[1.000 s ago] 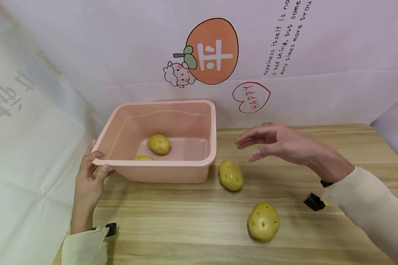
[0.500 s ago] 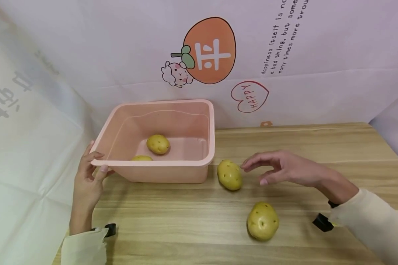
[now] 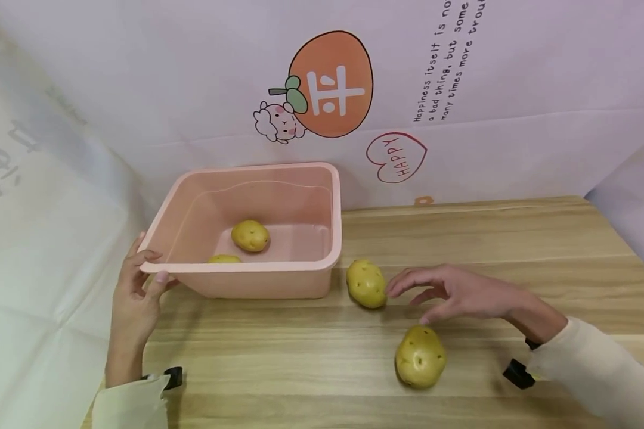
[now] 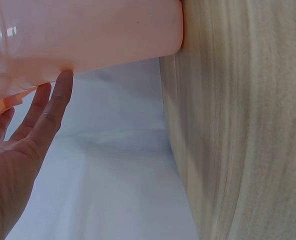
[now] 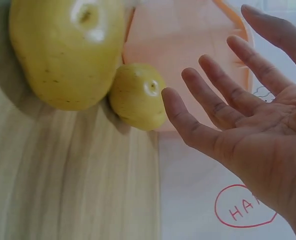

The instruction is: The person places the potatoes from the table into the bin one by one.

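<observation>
Seeing near potato (image 3: 421,357) lying on table (image 3: 279,363) at 5 o'clk, head view. Prob. dealing w/ smth firm, modest in weight, not fragile; poss. slipping or rolling a bit given its smooth, glossy skin. Best gripping across its widest part, w/ thumb & fingers on opp. sides.

Seeing R hand (image 3: 458,293) hovering approx. 4 o'clk, w/ fingers curved & apart, holding nothing. Being unable to tell contact btwn thumb tip & near potato, or btwn fingertips & mid potato (image 3: 367,284).

Finding mid potato at 11 o'clk of near potato, just beside tub, at tub's 4 o'clk. Expecting same firm, roll-prone feel; favouring a pinch across its shorter width.

Seeing L hand (image 3: 134,304) at 8 o'clk, gripping corner of pink tub (image 3: 268,267) w/ thumb & fingers clamped about rim; touching outer wall w/ fingertips, left wrist view. Judging tub light, stiffish plastic, best steadying by rim.

Looking inside tub, seeing inner potato (image 3: 250,236) on its floor, plus half-hidden potato (image 3: 224,259) at 8 o'clk from it, mostly blocked by near rim.

Farthest off, seeing wall sheet (image 3: 220,125) w/ heart print (image 3: 397,158) at 2 o'clk & orange fruit print (image 3: 359,65) approx. 12.
</observation>
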`<action>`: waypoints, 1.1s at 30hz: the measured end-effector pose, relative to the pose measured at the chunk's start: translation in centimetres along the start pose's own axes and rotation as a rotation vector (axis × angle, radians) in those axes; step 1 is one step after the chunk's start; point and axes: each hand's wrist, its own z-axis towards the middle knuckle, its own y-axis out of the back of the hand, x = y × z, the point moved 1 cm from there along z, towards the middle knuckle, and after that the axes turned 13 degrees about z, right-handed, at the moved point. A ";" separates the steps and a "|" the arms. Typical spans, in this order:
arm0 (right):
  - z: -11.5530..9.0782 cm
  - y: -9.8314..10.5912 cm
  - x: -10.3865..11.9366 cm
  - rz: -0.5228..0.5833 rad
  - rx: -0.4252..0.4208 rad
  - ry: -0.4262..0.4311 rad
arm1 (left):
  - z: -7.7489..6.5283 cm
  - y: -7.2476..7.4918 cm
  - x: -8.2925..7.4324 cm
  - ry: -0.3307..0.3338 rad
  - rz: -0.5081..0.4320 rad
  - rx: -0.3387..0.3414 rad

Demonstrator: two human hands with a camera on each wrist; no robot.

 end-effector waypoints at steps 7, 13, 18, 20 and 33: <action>0.1 -1.1 -1.1 -0.060 0.048 0.009 | -0.1 0.3 -0.1 -0.006 -0.007 -0.002; -0.2 -1.8 -2.3 -0.096 0.075 0.010 | 0.0 0.2 0.1 -0.017 -0.020 -0.001; -0.4 -2.2 -3.1 -0.090 0.114 0.032 | 0.0 0.1 0.2 -0.010 -0.004 0.000; -0.5 -2.3 -3.4 -0.101 0.120 0.036 | 0.0 0.1 0.1 -0.009 -0.001 0.001; -1.3 -2.9 -4.4 -0.209 0.106 -0.012 | 0.0 0.0 0.1 -0.005 0.000 -0.002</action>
